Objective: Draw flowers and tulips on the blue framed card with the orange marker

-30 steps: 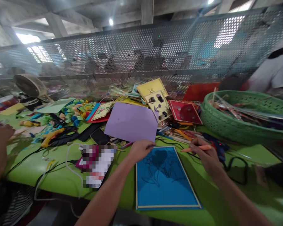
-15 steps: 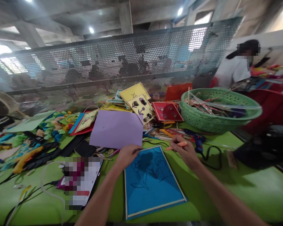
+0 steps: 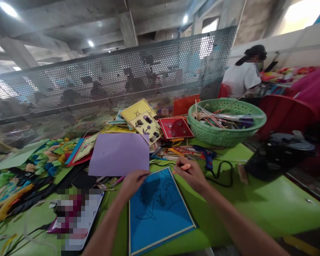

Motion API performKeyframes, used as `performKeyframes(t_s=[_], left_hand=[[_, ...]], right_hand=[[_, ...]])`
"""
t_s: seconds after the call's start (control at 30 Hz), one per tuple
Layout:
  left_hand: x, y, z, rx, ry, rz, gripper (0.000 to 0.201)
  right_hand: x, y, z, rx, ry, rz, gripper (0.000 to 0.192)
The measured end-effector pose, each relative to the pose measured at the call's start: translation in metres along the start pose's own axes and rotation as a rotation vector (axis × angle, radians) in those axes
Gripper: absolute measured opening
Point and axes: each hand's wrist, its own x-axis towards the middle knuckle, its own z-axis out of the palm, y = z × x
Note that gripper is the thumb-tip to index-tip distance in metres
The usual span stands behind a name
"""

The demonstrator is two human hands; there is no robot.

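A blue picture board (image 3: 162, 227) with thin pale strips along its edges lies on the green table, bearing dark line drawings of flowers and leaves. At its upper left corner, my left hand (image 3: 133, 183) has its fingers pinched on the edge. My right hand (image 3: 192, 176) is closed around an orange pen (image 3: 186, 166), just beside the board's upper right corner. A shadow falls over the upper part of the drawing. Behind my left hand lies a purple sheet (image 3: 120, 154).
A green basket (image 3: 224, 137) of sticks stands at the back right. Near it lie a blue glue gun (image 3: 208, 160) with its cord, a red framed card (image 3: 176, 128) and yellow cards (image 3: 138, 109). Paper scraps (image 3: 56, 153) cover the left. A person (image 3: 246, 74) sits beyond the basket.
My view has swung right, so the scene sits further left. My right hand with the orange pen has come closer to the board's upper right corner; my left hand stays at its corner.
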Motion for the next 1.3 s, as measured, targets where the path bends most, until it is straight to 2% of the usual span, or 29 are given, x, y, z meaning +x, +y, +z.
performKeyframes(t_s=[0.5, 0.9, 1.03, 1.3], left_hand=[[0.001, 0.010, 0.005, -0.049, 0.001, -0.016, 0.033], [0.000, 0.005, 0.010, -0.004, 0.025, 0.022, 0.033], [0.000, 0.005, 0.009, 0.043, 0.031, -0.013, 0.028], [0.000, 0.020, 0.003, 0.081, 0.012, -0.113, 0.016]], right_hand=[[0.000, 0.001, -0.001, -0.032, -0.007, 0.004, 0.018], [0.002, 0.003, -0.003, -0.138, -0.006, 0.004, 0.024], [0.002, 0.006, -0.004, -0.163, -0.004, 0.013, 0.024], [0.003, 0.005, -0.004, -0.208, -0.024, 0.024, 0.028]])
